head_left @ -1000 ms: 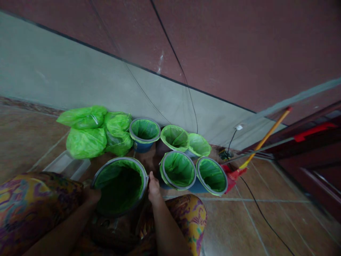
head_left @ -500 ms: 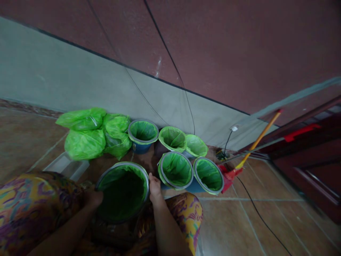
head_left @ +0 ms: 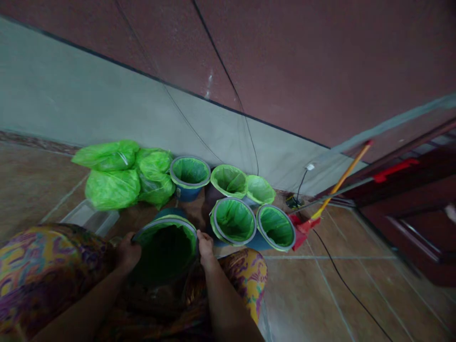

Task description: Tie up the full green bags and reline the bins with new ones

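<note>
Between my knees is a blue trash can (head_left: 170,213) with a grey rim, lined with a green bag (head_left: 188,236). It is tilted so its mouth faces me, and its inside is dark. My left hand (head_left: 128,254) is closed on the left side of the rim. On the opposite side, my right hand (head_left: 205,244) grips the rim, thumb near the top edge. Just beyond my right hand stands a lined trash can (head_left: 235,221) with a grey rim, and right of it another lined trash can (head_left: 277,228).
Against the wall stand a blue lined can (head_left: 190,173), a dark one (head_left: 228,180) and a paler one (head_left: 261,191). Stuffed green bags (head_left: 112,190) lie left, behind a clear plastic tray (head_left: 85,216). A red dustpan (head_left: 302,230) and a yellow handle (head_left: 337,187) are right; a cable (head_left: 342,278) crosses the floor.
The trash can in my hands has tipped toward me, so its blue outer wall now shows at the far side. Both hands have stayed on its rim. The view has shifted slightly.
</note>
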The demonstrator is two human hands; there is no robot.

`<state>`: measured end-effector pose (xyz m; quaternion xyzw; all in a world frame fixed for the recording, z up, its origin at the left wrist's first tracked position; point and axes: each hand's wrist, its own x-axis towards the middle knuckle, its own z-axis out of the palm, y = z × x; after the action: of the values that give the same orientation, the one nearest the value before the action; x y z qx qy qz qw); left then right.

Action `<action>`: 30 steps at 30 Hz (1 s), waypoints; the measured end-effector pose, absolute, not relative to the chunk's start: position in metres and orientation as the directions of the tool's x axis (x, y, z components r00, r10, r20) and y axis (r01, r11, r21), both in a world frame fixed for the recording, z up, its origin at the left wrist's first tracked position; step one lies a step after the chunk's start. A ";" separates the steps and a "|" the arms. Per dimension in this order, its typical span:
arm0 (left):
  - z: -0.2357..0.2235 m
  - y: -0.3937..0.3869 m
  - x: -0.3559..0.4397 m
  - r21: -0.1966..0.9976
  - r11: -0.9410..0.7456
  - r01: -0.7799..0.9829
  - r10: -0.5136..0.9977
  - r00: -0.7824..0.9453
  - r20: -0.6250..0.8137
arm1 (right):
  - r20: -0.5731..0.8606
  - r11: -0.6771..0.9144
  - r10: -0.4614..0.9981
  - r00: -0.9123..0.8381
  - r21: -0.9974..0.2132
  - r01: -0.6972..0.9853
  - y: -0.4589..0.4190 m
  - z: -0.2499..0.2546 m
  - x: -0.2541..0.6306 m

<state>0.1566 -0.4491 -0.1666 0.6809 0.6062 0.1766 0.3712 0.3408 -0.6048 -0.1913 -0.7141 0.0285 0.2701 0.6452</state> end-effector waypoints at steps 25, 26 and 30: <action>-0.136 -0.426 0.194 0.857 0.274 0.435 0.676 0.547 -0.494 | -0.447 -0.375 0.336 0.829 -0.871 -0.318 -0.598 -0.198 0.338; -0.137 -0.425 0.194 0.856 0.279 0.435 0.683 0.537 -0.496 | -0.439 -0.381 0.347 0.829 -0.874 -0.303 -0.598 -0.196 0.337; -0.137 -0.425 0.196 0.853 0.251 0.457 0.713 0.509 -0.482 | -0.390 -0.375 0.426 0.817 -0.897 -0.233 -0.591 -0.184 0.336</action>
<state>0.1956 -0.4249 -0.1370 0.6034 0.4848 0.1023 0.6249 0.3361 -0.5907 -0.1837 -0.7744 -0.0622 0.2963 0.5556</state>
